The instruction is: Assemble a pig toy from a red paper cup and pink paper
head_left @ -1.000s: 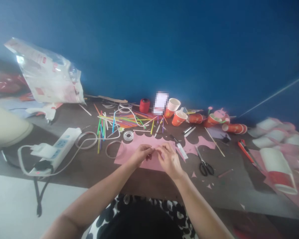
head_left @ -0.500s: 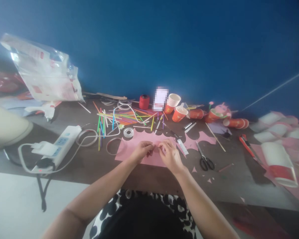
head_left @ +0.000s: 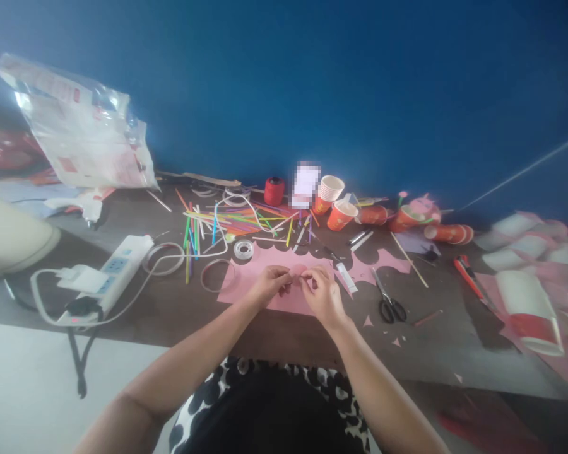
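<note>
Between my two hands is a small round piece of pink paper (head_left: 297, 271). My left hand (head_left: 272, 284) pinches its left side, and my right hand (head_left: 320, 291) grips its right edge with the fingertips. Both hands are just above a larger sheet of pink paper (head_left: 243, 271) with scalloped cuts along its far edge. Black-handled scissors (head_left: 390, 306) lie to the right of my right hand. A white roll of tape (head_left: 243, 250) rests beyond my left hand. The fingers partly cover the round piece.
Colored sticks (head_left: 246, 222) are scattered at the back, near red paper cups (head_left: 343, 214). A power strip (head_left: 120, 268) with a white cable lies on the left. A red utility knife (head_left: 471, 277) and a large white-and-red cup (head_left: 530, 309) are on the right.
The round pink paper now shows between my fingertips, where it was barely visible before. My hands have hardly shifted, and the view has tilted slightly.
</note>
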`<state>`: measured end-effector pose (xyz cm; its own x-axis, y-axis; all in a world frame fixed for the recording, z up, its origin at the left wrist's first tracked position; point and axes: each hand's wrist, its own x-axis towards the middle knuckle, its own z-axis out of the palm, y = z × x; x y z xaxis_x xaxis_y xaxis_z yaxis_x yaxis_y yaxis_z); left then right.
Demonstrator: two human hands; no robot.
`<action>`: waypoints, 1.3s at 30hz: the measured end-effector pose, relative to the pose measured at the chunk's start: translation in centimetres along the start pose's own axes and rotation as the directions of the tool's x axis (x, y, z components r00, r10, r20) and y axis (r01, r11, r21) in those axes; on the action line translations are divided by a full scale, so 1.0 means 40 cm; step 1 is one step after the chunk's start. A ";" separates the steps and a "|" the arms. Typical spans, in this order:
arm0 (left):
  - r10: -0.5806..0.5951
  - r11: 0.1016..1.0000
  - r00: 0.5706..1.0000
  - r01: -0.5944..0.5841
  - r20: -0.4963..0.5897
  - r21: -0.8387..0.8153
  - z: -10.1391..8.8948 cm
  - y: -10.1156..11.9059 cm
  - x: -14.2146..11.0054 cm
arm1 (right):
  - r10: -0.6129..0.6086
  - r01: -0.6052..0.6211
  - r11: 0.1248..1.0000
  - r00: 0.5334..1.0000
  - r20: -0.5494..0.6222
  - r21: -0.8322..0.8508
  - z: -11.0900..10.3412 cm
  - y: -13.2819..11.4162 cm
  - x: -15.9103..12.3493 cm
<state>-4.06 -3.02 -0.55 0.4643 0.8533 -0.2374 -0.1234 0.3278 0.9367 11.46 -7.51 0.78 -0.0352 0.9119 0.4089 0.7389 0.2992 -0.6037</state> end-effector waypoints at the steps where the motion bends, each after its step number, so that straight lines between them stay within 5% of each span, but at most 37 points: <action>1: 0.010 1.000 1.000 -0.010 -0.003 0.008 0.000 -0.003 0.000 | 0.019 -0.019 1.000 1.000 -0.022 0.009 0.002 0.001 0.000; 5: 0.050 0.996 0.997 -0.046 -0.051 0.077 0.002 -0.012 0.000 | 0.186 -0.176 0.978 0.979 -0.085 0.116 0.008 0.008 0.009; 11: 0.131 0.979 0.988 -0.117 -0.081 0.166 0.009 -0.009 0.000 | 0.319 -0.395 0.821 0.916 0.243 0.412 0.001 0.006 0.020; 18: 0.276 0.894 0.957 -0.219 -0.095 0.391 0.003 -0.020 0.002 | 0.293 -0.344 0.872 0.937 0.192 0.349 -0.012 -0.038 0.009; 27: 0.182 0.967 0.980 -0.164 -0.079 0.195 0.008 -0.004 -0.005 | 0.333 -0.403 0.778 0.915 0.226 0.481 -0.005 -0.018 0.015; 32: 0.175 0.956 0.981 -0.151 -0.077 0.252 0.007 -0.005 -0.003 | 0.326 -0.403 0.755 0.915 0.237 0.518 0.002 -0.004 0.012; 39: 0.196 0.949 0.978 -0.172 -0.067 0.263 0.007 -0.008 -0.004 | 0.280 -0.284 0.894 0.958 0.064 0.346 0.001 -0.018 0.001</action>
<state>-3.86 -3.37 -0.75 0.3716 0.9261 -0.0656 0.0337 0.0572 0.9978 10.88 -7.67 1.22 0.1298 0.9753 0.1790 0.4378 0.1056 -0.8928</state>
